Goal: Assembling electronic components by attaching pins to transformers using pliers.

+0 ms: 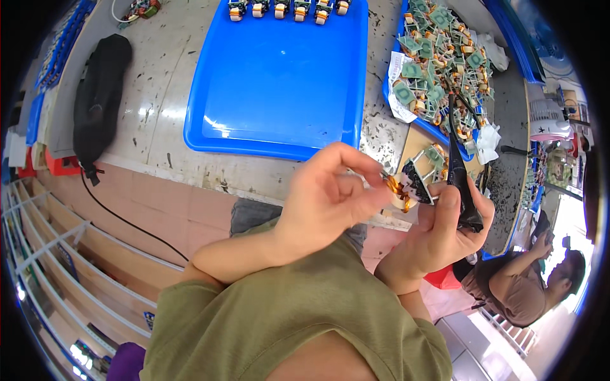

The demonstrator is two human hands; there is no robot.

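Note:
My left hand [333, 197] is closed in a pinch at the copper-coloured coil [401, 195] of a small circuit board assembly. The assembly's dark board [416, 182] stands tilted between my two hands. My right hand [448, 225] grips that board's edge with thumb and finger. In the same hand lies a long black tool [459, 168] with thin arms pointing away from me; its exact kind is unclear. Behind the held board, another green board with a coil [435, 155] sits at the bench edge, partly covered.
A blue tray [279, 82] has several coil assemblies [298, 9] lined up at its far end. To its right, a blue bin [394, 60] is heaped with green boards and coils [441, 60]. A black pouch [101, 101] lies left. Another person [518, 282] sits at right.

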